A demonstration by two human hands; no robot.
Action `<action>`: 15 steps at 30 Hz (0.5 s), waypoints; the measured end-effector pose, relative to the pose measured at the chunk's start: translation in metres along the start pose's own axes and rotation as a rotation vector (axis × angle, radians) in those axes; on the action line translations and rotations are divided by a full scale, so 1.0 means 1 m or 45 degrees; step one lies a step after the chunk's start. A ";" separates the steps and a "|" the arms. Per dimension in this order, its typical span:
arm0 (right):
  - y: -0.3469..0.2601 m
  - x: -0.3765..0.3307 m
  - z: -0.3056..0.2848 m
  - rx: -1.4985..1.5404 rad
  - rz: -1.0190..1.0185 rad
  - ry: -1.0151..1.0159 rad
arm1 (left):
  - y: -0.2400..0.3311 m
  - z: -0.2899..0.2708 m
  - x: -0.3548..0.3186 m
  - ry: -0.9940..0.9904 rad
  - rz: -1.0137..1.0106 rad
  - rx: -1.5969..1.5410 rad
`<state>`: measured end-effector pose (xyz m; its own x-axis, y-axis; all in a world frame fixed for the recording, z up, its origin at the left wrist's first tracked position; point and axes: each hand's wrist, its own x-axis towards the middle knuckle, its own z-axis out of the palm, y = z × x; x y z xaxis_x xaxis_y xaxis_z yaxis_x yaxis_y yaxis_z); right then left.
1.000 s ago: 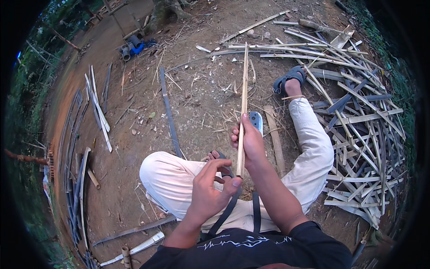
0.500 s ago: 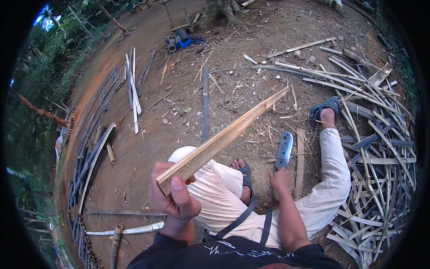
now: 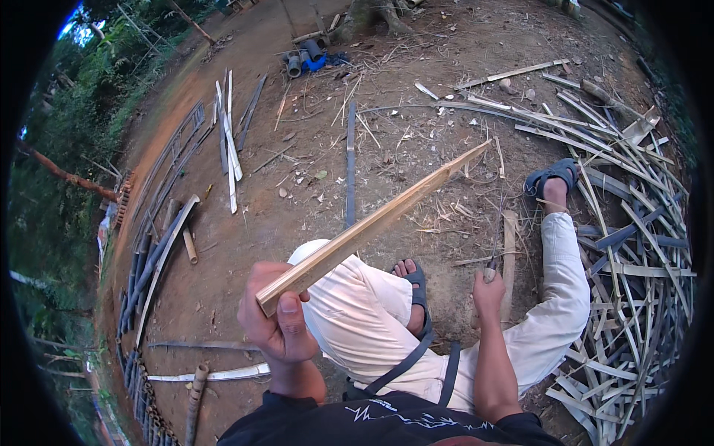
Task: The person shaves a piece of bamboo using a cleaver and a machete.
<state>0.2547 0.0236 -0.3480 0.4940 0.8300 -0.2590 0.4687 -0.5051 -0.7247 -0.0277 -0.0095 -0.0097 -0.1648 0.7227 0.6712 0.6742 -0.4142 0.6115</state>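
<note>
My left hand (image 3: 280,316) is closed round the near end of a split bamboo strip (image 3: 372,226). The strip slants up and away to the right, above my bent left knee, its pale inner side partly showing. Lower on the right, my right hand (image 3: 488,299) grips the handle of a large knife (image 3: 491,269). The knife's blade points away from me and is turned nearly edge-on, so only a thin line of it shows. Blade and strip are apart in the picture.
A big heap of split bamboo (image 3: 632,275) lies close by my right foot. A flat strip (image 3: 509,238) rests on the ground beside the knife. Dark bamboo poles (image 3: 141,275) lie at the left. Short tubes (image 3: 294,67) and a tree base (image 3: 379,18) are farther off.
The knife has turned from showing its broad blade to nearly edge-on, and my right hand is slightly farther right. The bamboo strip stays in my left hand, shifted only slightly.
</note>
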 end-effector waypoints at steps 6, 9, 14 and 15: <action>-0.135 -0.070 -0.120 0.529 -0.644 -0.240 | -0.002 0.007 0.009 0.030 0.052 -0.060; -0.182 -0.088 -0.148 0.299 -1.272 -0.316 | 0.010 0.009 0.016 0.074 0.045 -0.082; -0.211 -0.091 -0.166 0.168 -1.505 -0.458 | 0.006 0.003 0.014 0.161 0.198 0.255; -0.212 -0.088 -0.165 0.113 -1.431 -0.427 | 0.009 -0.002 0.015 0.058 0.202 0.194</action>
<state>0.2327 0.0188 -0.0662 -0.3882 0.8258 0.4091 0.4589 0.5582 -0.6912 -0.0259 -0.0034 0.0072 -0.0779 0.6283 0.7741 0.7949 -0.4295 0.4286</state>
